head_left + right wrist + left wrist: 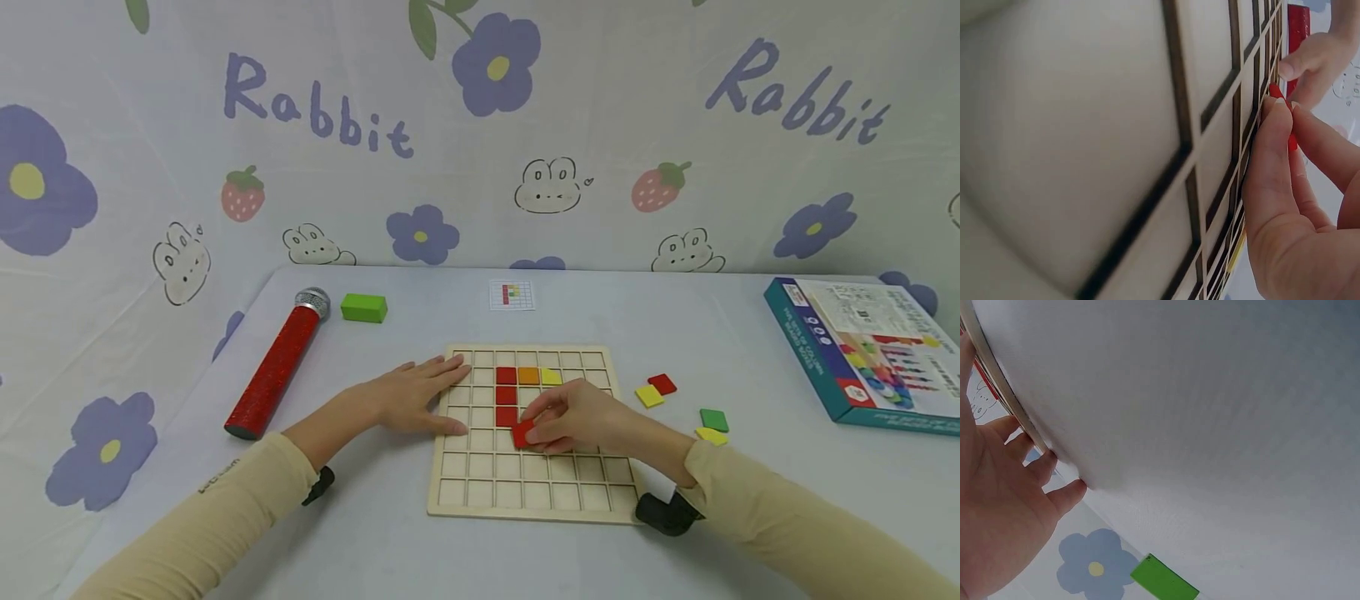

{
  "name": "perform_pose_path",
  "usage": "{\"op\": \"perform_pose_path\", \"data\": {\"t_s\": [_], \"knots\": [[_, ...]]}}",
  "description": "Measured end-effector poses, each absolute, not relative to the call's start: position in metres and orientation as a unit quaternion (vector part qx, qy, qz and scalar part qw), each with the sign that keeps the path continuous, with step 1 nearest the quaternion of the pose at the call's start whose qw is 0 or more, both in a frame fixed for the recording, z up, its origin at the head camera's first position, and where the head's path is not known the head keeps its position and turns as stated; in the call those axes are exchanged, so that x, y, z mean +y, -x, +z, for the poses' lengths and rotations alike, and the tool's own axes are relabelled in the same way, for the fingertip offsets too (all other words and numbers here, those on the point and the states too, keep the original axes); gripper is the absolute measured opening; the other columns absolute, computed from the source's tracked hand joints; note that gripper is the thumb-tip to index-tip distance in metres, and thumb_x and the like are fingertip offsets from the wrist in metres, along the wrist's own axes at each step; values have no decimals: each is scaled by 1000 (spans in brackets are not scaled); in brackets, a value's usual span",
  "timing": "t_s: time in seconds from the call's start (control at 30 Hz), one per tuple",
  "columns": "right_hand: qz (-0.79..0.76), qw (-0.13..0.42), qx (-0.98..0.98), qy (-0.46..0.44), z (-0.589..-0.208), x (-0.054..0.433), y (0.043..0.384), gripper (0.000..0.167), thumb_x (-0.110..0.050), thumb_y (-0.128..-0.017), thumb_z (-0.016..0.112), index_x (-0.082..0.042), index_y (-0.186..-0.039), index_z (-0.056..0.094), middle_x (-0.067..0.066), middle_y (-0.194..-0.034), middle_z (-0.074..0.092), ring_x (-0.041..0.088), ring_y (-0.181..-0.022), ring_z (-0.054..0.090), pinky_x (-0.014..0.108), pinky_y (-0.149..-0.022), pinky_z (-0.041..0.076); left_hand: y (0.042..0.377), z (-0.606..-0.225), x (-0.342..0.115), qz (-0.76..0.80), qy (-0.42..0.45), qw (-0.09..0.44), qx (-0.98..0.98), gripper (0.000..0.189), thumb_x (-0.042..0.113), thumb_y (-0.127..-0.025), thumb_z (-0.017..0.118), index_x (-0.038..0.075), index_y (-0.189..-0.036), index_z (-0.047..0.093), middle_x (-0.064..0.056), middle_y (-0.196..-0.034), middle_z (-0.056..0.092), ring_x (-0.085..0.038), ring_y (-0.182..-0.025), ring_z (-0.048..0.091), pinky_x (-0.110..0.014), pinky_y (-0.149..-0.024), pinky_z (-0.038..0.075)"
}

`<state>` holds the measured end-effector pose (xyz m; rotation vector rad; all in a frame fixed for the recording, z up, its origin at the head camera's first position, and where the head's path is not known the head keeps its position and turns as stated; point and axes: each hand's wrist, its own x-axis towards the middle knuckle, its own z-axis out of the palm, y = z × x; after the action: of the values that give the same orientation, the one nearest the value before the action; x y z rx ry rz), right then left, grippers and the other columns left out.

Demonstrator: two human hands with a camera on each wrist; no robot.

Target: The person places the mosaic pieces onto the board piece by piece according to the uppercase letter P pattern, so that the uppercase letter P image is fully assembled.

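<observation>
Sleeves (795, 508), two, beige, foremost in the head view. Right hand (577, 417): thumb and fingertips pinching one red tile (521, 434), held tilted at the grid board (480, 496), just below a column of red tiles; contact with the board cannot be told. Left hand (416, 396): fingers extended and spread, unclenched, resting along the board's left edge. Set in the board: three red tiles (506, 396) in one column; orange tile (528, 377) and yellow tile (551, 377), in line to the right of the topmost red. Right of the board, on the white table (360, 533): loose tiles (649, 396), two yellow, one red, one green. Beyond the board: pattern card (512, 295), small. Far left: microphone (277, 371), red with silver head; green block (363, 308) beside it. Far right: game box (870, 358), lying flat. Behind: printed cloth (450, 179), lettered "Rabbit".
</observation>
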<state>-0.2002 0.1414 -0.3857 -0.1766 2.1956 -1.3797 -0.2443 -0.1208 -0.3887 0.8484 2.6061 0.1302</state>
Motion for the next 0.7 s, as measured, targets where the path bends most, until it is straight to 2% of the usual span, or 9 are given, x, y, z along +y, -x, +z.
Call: {"op": "perform_pose_path", "data": {"t_s": [0.27,0.47,0.7], "knots": [[-489,249,835,47,-386,128,198,24,-12,-81,77,-2,-102,69,8,-78,66,19,-65,67,28,-62,56,245,-391,-121,50,-303,196,931,93,70,-83,52,23,-155,15,4,-159,6,-20,-144,4,-47,-114,8],[-469,238,847,75,-386,125,197,22,-14,-81,77,-4,-99,70,6,-73,67,18,-65,66,28,-62,56,245,-391,-120,48,-299,198,932,93,69,-83,52,23,-155,15,4,-159,6,-20,-144,4,-47,-114,8],[-467,258,842,79,-383,124,196,17,-15,-87,71,-5,-100,73,4,-83,69,17,-69,65,28,-65,56,244,-389,-120,48,-299,200,932,93,69,-84,52,22,-155,14,4,-159,6,-20,-144,3,-47,-114,8]]}}
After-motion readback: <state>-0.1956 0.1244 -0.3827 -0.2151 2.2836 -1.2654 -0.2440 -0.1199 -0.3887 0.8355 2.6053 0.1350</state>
